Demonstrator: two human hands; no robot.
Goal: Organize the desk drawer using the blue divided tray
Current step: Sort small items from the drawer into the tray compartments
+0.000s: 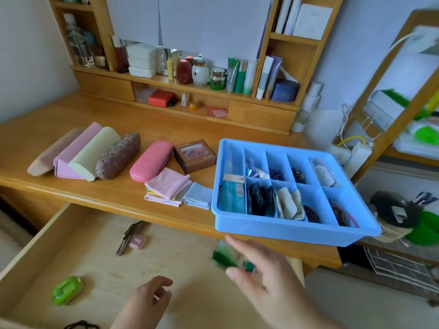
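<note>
The blue divided tray [280, 230] rests on the desk's right front edge, its compartments filled with packets, cords and small items. Below the desk the drawer [31, 252] stands open, with pliers [129, 236], a pink case [137, 242] and a green case [67, 290] inside. My right hand [268, 279] hovers over the drawer just under the tray and pinches a blurred green packet [225, 256] between thumb and fingers. My left hand [145, 302] hangs over the drawer with loosely curled fingers, holding nothing.
Several glasses cases [95, 153] lie in a row on the desk [118, 195], beside folded cloths [169, 186] and a brown box [194, 155]. Bottles and jars crowd the hutch shelf [213, 74]. A wooden rack [384, 129] stands at the right.
</note>
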